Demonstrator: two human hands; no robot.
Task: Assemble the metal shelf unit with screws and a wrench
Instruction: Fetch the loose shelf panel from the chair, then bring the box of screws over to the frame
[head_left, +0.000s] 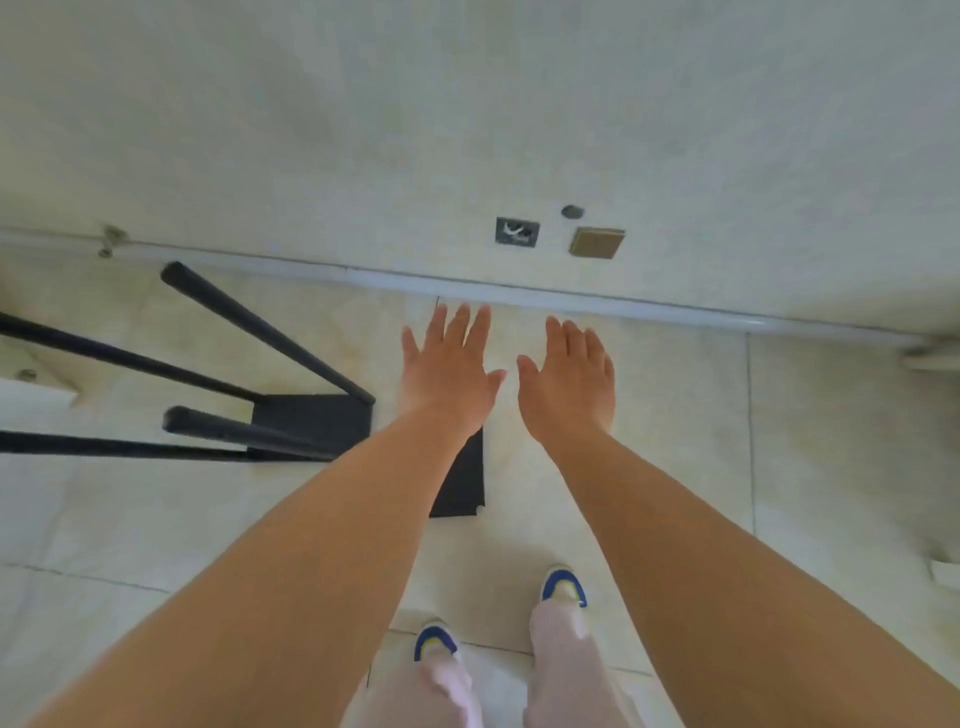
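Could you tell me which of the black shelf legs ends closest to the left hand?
The upper diagonal leg: its lower end reaches the black panel beside the left hand; the others end farther left.

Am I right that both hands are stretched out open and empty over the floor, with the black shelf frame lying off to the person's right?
Not quite. In the head view the left hand and right hand are indeed open and empty over the tiled floor, but the black shelf frame lies to the person's left, not the right.
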